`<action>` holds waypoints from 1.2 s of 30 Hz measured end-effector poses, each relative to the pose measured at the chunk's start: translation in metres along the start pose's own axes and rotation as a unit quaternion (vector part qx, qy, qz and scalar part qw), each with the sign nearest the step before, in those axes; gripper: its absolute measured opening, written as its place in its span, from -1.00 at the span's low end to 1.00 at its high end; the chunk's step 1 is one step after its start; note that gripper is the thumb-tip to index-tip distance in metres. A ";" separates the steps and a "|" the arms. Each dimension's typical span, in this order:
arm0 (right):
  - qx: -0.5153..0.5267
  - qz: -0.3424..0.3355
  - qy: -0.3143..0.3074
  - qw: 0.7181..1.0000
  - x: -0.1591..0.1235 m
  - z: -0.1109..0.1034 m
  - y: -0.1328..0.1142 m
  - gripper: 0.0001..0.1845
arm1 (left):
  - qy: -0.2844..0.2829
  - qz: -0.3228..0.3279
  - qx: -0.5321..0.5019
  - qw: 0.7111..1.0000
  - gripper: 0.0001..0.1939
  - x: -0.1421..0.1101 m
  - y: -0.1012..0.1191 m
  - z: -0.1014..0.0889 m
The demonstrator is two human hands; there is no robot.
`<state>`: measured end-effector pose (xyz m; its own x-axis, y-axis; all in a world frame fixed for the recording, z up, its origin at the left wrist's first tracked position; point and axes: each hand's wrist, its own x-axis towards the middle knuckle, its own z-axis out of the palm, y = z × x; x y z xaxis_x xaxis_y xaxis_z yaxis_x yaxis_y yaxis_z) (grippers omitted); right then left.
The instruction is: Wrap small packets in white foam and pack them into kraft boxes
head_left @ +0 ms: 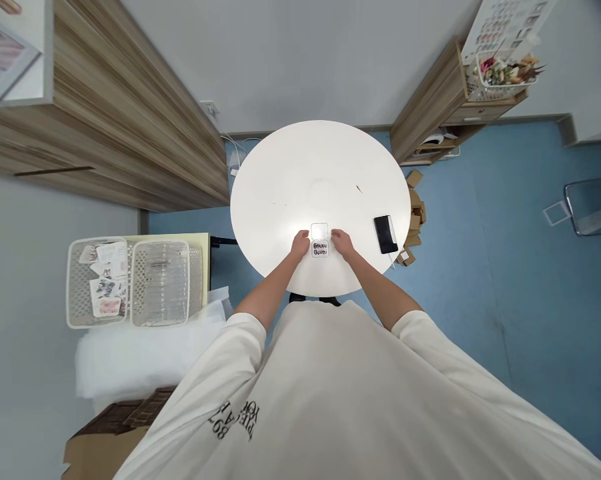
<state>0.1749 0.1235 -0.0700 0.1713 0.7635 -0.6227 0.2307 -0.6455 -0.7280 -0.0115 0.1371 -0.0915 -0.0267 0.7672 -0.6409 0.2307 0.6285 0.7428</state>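
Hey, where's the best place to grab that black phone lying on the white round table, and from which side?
Probably by its two long edges, coming straight down from above. The flat black phone lies face up on the round white table, near its right rim, apart from the small clear plastic box both hands flank, so nothing blocks a top-down grip.

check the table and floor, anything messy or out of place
Cardboard scraps lie scattered on the blue floor beside the round table. On it, both hands hold the small open clear case; nothing looks spilled.
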 end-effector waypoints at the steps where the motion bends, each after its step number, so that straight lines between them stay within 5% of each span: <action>1: 0.016 0.000 -0.010 1.000 0.001 0.001 -0.002 -0.39 | -0.001 0.002 -0.011 1.000 -0.48 0.001 0.002 0.001; 13: 0.081 0.008 -0.061 0.995 -0.003 0.000 -0.013 -0.33 | -0.034 -0.014 -0.039 0.999 -0.25 0.004 0.017 0.000; 19: 0.046 -0.015 -0.036 0.998 -0.016 -0.004 -0.027 -0.42 | -0.041 0.039 0.013 0.998 -0.35 -0.005 0.027 -0.003; 30: -0.057 -0.069 -0.051 0.995 -0.047 -0.005 0.002 -0.42 | -0.058 0.066 0.008 0.996 -0.49 -0.035 -0.010 -0.003; 36: -0.195 -0.099 -0.087 0.972 -0.062 -0.004 0.023 -0.41 | -0.068 0.107 0.165 0.978 -0.49 -0.060 -0.022 -0.009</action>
<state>0.1733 0.0611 -0.0466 -0.0697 0.8354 -0.5453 0.5948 -0.4040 -0.6950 -0.0236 0.0778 -0.0675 0.1816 0.8379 -0.5148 0.5194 0.3628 0.7737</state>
